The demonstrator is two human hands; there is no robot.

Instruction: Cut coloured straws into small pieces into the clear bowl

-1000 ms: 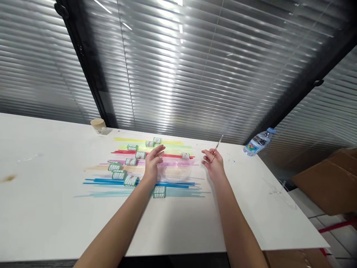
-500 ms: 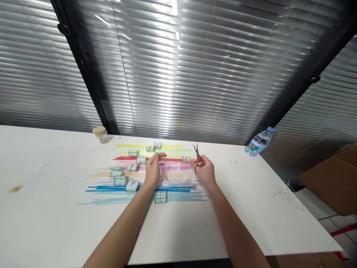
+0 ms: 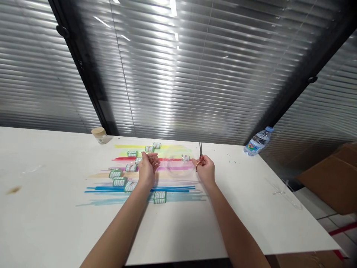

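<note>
My right hand [image 3: 206, 171] grips a small pair of scissors [image 3: 200, 152] with copper-coloured handles, its narrow blades pointing away from me and slightly apart. My left hand [image 3: 147, 169] is turned palm inward with curled fingers, and a thin clear strand [image 3: 135, 162] runs across it. Between the hands is a round coil of clear line [image 3: 180, 163], faint against the colours below. Beneath lie rows of thin coloured sticks, among them blue ones [image 3: 178, 188], pale teal ones [image 3: 184, 197] and red ones [image 3: 121, 159]. Several green-and-white paper labels [image 3: 160, 197] are wrapped round the bundles.
A water bottle [image 3: 258, 142] leans at the table's back right. At the back left stands a tan-topped roll or tub [image 3: 99, 135]. A clear looped strand [image 3: 279, 193] lies near the right edge. Cardboard [image 3: 329, 178] is beyond the table. Blinds [image 3: 167, 74] rise behind.
The scissors swung from the far right toward the coil, their blades now nearer together than half a second ago. My left hand moved left off the coil and turned its palm inward.
</note>
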